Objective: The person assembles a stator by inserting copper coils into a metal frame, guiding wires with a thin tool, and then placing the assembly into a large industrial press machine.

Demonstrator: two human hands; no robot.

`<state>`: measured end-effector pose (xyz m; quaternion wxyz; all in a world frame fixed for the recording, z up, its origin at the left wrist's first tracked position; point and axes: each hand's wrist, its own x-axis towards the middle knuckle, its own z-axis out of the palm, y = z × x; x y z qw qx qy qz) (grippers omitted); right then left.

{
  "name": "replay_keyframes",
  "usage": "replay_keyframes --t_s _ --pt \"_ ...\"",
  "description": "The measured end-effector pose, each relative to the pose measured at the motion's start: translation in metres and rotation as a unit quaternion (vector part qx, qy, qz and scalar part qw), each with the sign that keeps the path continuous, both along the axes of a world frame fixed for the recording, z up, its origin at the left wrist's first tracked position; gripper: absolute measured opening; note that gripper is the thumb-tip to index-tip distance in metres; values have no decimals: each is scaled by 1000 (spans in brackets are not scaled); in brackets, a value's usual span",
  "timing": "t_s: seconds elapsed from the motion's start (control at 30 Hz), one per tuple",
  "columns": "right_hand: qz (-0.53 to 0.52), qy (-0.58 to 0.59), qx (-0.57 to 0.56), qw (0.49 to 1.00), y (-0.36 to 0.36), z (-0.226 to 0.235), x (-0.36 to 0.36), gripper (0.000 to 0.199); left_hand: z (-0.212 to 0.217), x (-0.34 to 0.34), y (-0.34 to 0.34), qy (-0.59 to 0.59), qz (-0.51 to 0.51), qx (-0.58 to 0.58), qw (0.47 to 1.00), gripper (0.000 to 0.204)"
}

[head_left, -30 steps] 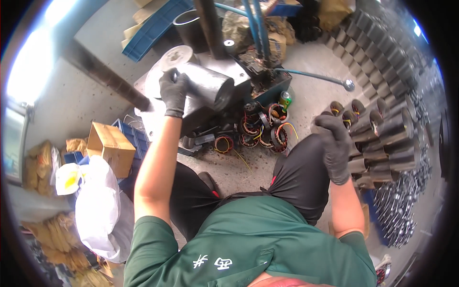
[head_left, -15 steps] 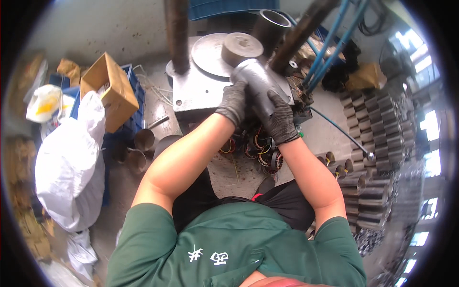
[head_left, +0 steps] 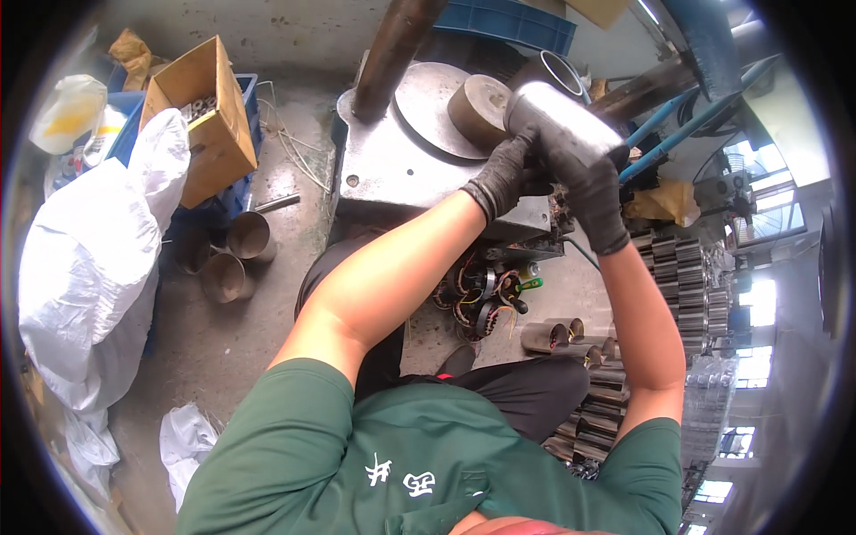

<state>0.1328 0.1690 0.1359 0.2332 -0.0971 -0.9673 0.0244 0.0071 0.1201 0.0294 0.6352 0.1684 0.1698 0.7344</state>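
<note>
A smooth grey metal cylinder [head_left: 571,120] is held up, tilted, above the right side of the press bed [head_left: 379,178]. My right hand [head_left: 588,201], in a dark glove, grips it from below near its lower right end. My left hand [head_left: 506,178], gloved too, is closed against its lower left side; some fingertips are hidden. Left of the cylinder, a thick round metal block [head_left: 481,111] rests on a flat metal disc [head_left: 428,107]. Just behind the cylinder stands an open metal tube [head_left: 559,73].
Steel posts [head_left: 392,58] rise from the press. Below it lie wire-wound stators [head_left: 473,294] and a green-handled tool [head_left: 530,284]. Stacked metal sleeves [head_left: 678,276] fill the right. At left are a cardboard box [head_left: 209,152], a white sack [head_left: 85,267] and short tubes [head_left: 227,278] on the floor.
Both hands have carried the cylinder up and to the right, tipping it closer to level. The whole view has shifted as well, with the press now further right.
</note>
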Motion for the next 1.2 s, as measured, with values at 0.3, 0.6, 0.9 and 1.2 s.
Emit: replay_keyframes --t_s 0.3,0.6,0.9,1.2 --pt "90 -237 42 966 109 36 -98 13 9 -20 12 35 -29 32 998 44" --pt "84 -351 476 802 162 60 -173 40 -4 -62 -25 212 219 -73 950 29" --pt "181 269 20 946 -3 -26 -75 31 25 -91 -103 321 251 -29 913 40" --pt "94 -284 -201 933 -89 -370 28 41 42 -79 -126 398 242 -7 885 26"
